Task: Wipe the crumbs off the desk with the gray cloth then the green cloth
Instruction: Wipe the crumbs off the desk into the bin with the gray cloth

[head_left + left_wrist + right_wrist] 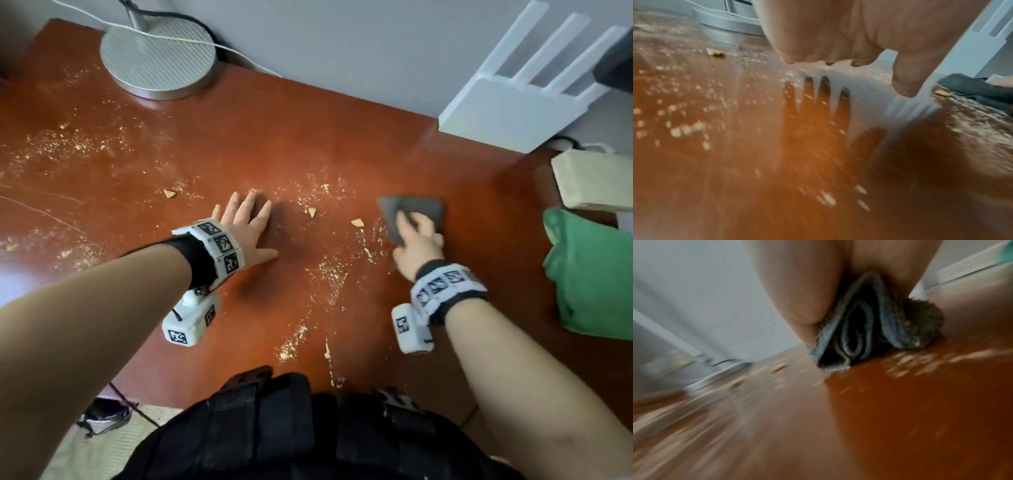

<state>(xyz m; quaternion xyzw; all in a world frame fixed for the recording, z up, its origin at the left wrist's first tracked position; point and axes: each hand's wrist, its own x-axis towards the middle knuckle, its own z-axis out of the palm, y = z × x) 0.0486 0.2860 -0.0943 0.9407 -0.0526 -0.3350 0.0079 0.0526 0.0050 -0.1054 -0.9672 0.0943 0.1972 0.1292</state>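
My right hand [416, 236] grips the folded gray cloth [411, 212] and presses it on the reddish-brown desk [308, 130] at centre right. In the right wrist view the cloth [869, 331] is bunched between palm and thumb, touching the desk. Pale crumbs [329, 274] and a few bigger chips [357, 222] lie scattered just left of the cloth and across the left half of the desk. My left hand [248, 228] is open, fingers spread, just above the desk near the middle; the left wrist view shows its fingertips [904, 81] over their reflection. The green cloth [589, 274] lies crumpled at the right edge.
A round metal lamp base [159, 58] with a white cable stands at the back left. A white router [507, 109] with antennas sits against the wall at back right. A beige block [596, 181] lies beside the green cloth. The desk's front edge is near my body.
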